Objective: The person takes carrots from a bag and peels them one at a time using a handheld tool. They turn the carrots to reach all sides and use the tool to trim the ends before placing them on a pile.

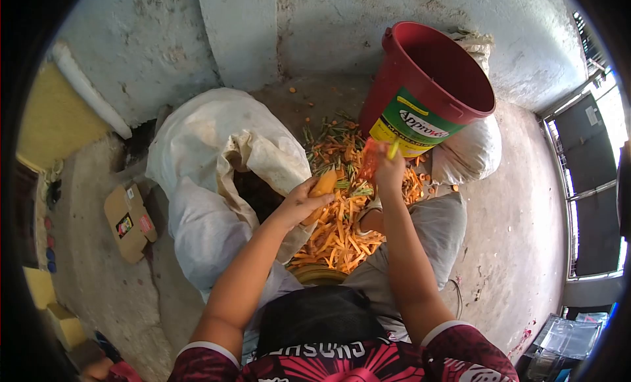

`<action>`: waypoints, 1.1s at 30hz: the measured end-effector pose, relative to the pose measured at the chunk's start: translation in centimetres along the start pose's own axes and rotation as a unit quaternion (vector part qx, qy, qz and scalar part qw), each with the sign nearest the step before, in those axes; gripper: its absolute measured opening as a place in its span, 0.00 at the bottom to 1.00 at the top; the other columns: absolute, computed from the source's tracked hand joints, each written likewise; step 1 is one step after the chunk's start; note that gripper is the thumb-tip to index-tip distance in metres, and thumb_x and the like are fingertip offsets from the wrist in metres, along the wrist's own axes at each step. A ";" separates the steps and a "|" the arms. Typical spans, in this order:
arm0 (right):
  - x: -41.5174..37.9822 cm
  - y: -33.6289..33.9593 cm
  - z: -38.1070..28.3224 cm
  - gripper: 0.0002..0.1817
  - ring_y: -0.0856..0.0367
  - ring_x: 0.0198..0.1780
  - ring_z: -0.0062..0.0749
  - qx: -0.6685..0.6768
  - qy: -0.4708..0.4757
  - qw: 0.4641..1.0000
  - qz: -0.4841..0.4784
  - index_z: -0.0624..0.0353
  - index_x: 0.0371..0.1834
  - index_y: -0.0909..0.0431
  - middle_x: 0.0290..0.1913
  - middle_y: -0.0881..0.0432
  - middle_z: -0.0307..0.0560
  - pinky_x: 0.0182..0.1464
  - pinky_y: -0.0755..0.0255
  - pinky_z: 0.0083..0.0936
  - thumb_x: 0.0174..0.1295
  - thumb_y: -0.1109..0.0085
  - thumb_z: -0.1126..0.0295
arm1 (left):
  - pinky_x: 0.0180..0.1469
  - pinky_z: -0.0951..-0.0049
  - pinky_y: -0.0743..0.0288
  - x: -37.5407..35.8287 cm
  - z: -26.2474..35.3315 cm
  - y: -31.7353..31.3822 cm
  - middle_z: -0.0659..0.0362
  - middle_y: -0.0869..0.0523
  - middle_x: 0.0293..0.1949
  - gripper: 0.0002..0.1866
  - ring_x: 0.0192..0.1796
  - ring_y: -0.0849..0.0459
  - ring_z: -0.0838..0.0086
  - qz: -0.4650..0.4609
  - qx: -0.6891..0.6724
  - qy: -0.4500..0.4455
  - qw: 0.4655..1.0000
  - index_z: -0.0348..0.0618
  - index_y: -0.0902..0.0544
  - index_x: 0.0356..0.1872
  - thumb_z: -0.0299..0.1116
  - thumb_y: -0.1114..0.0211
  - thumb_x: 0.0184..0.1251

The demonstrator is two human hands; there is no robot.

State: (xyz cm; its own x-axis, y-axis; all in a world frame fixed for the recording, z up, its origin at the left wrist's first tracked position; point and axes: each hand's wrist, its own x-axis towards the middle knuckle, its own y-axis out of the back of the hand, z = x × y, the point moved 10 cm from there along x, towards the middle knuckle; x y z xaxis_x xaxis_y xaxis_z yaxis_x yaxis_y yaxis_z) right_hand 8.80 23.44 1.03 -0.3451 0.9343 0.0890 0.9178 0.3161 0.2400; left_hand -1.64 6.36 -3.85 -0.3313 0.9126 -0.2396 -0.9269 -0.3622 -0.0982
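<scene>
White sack [190, 135]: opened, set beside the left hand [305, 203]. Carrot [325, 182]: clamped in that hand's fingers, held above heaped orange peelings [338, 237]. Yellow tool [394, 148], blurred: gripped by the fingers of the right hand [390, 169]. Red bucket [409, 79]: labelled, stood behind.

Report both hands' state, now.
Left hand: closed, holding an orange vegetable.
Right hand: closed on a blurred yellow object; exactly what, cannot be told.

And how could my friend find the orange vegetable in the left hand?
Find the big red bucket, then look down and left in the picture to the left hand. The orange vegetable it grips is one thick piece, unlike the thin strips heaped nearby.
</scene>
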 end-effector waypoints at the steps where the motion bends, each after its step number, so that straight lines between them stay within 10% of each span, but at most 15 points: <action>1: -1.2 -1.3 -1.1 0.10 0.23 0.30 0.32 -0.032 -0.001 0.997 -0.064 0.65 0.37 0.30 0.28 0.22 0.49 0.31 0.32 0.24 0.57 0.53 0.70 | 0.46 0.75 0.32 0.2 0.4 0.1 0.52 0.22 0.42 0.30 0.43 0.23 0.70 -0.009 0.024 -0.006 1.000 0.33 0.33 0.52 0.43 0.37 0.52; 4: -4.6 -3.7 -2.4 0.12 0.22 0.33 0.39 -0.165 0.000 0.962 -0.218 0.63 0.40 0.29 0.30 0.22 0.54 0.34 0.31 0.29 0.54 0.52 0.70 | 0.31 0.79 0.33 0.3 2.1 1.3 0.59 0.24 0.28 0.20 0.27 0.28 0.80 0.069 0.228 -0.109 0.965 0.37 0.28 0.42 0.36 0.36 0.50; 9: -7.6 -3.5 0.3 0.15 0.24 0.34 0.49 -0.309 -0.011 0.893 -0.328 0.61 0.41 0.29 0.30 0.23 0.58 0.37 0.32 0.35 0.49 0.50 0.68 | 0.35 0.74 0.30 0.0 3.4 0.9 0.49 0.22 0.27 0.23 0.31 0.22 0.66 0.045 0.273 -0.080 0.958 0.31 0.28 0.41 0.37 0.35 0.46; 19: -8.3 -3.1 1.4 0.13 0.25 0.35 0.51 -0.276 -0.006 0.914 -0.297 0.63 0.36 0.27 0.30 0.23 0.60 0.38 0.33 0.38 0.49 0.52 0.68 | 0.31 0.72 0.29 -0.7 5.3 -1.1 0.50 0.21 0.23 0.19 0.27 0.20 0.66 0.019 0.333 -0.163 0.929 0.32 0.24 0.29 0.39 0.34 0.43; 25: -9.4 -5.8 13.7 0.14 0.25 0.29 0.49 -0.443 0.025 0.769 -0.459 0.65 0.31 0.24 0.26 0.23 0.60 0.33 0.32 0.38 0.49 0.51 0.65 | 0.35 0.81 0.33 -3.1 8.5 -3.2 0.63 0.24 0.27 0.12 0.31 0.27 0.81 -0.075 0.043 -0.171 0.981 0.38 0.26 0.32 0.33 0.39 0.46; 26: -10.3 -6.3 13.0 0.15 0.25 0.25 0.42 -0.431 0.088 0.748 -0.497 0.68 0.28 0.24 0.21 0.24 0.56 0.29 0.32 0.33 0.53 0.52 0.63 | 0.37 0.81 0.33 -2.7 7.4 -2.4 0.62 0.25 0.30 0.13 0.34 0.26 0.80 -0.045 0.028 -0.165 0.985 0.39 0.26 0.35 0.33 0.39 0.48; 29: -11.9 -6.3 14.1 0.14 0.26 0.24 0.30 -0.129 -0.226 0.879 -0.401 0.67 0.31 0.25 0.21 0.24 0.47 0.28 0.33 0.24 0.56 0.52 0.65 | 0.41 0.80 0.32 -2.5 7.6 -1.2 0.61 0.26 0.36 0.12 0.39 0.27 0.80 0.020 0.127 -0.204 0.971 0.41 0.27 0.37 0.31 0.40 0.52; 33: -13.8 -8.1 8.5 0.10 0.27 0.26 0.22 0.177 -0.313 0.859 -0.365 0.64 0.38 0.27 0.27 0.25 0.39 0.29 0.34 0.18 0.58 0.52 0.69 | 0.46 0.79 0.33 -1.3 5.3 -1.6 0.62 0.28 0.40 0.17 0.43 0.28 0.79 -0.004 -0.077 -0.175 0.981 0.43 0.29 0.43 0.27 0.37 0.51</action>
State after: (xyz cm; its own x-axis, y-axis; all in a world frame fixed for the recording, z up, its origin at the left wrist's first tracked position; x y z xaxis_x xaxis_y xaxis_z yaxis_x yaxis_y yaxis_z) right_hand 7.75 9.40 -10.36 -0.7829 0.3354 -0.5240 0.5415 0.7821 -0.3085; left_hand -0.65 6.81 1.74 -0.3895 0.9148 0.1064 -0.9011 -0.3546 -0.2496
